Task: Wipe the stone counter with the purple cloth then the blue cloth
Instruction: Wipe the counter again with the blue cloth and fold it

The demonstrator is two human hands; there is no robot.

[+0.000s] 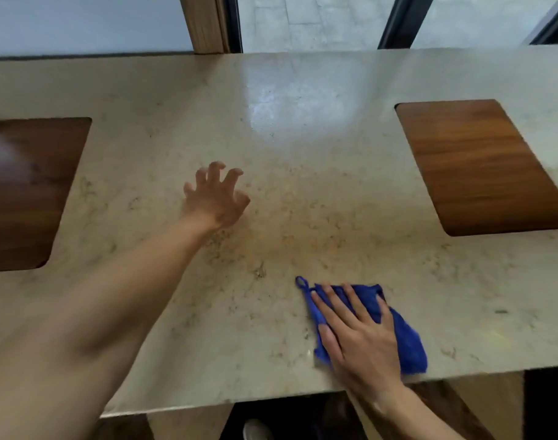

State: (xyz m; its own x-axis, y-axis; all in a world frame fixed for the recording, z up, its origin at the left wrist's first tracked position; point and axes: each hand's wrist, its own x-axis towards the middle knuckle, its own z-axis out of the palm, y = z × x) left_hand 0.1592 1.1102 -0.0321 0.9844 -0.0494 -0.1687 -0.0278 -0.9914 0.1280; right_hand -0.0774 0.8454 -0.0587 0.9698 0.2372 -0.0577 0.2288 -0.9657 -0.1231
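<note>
The beige stone counter [303,173] fills the view. A blue cloth [404,338] with a small loop lies near the counter's front edge at the right. My right hand [357,338] lies flat on it, palm down, fingers spread and pressing it to the stone. My left hand [217,193] hovers over the middle of the counter with its fingers spread and curled, holding nothing. A blurred pale purple patch [1,157] shows at the far left edge; I cannot tell whether it is the purple cloth.
Two dark wooden insets sit in the counter, one at the left [27,198] and one at the right [481,166]. A wooden post [204,23] and window frames stand behind the far edge. A shoe [255,430] shows below the front edge.
</note>
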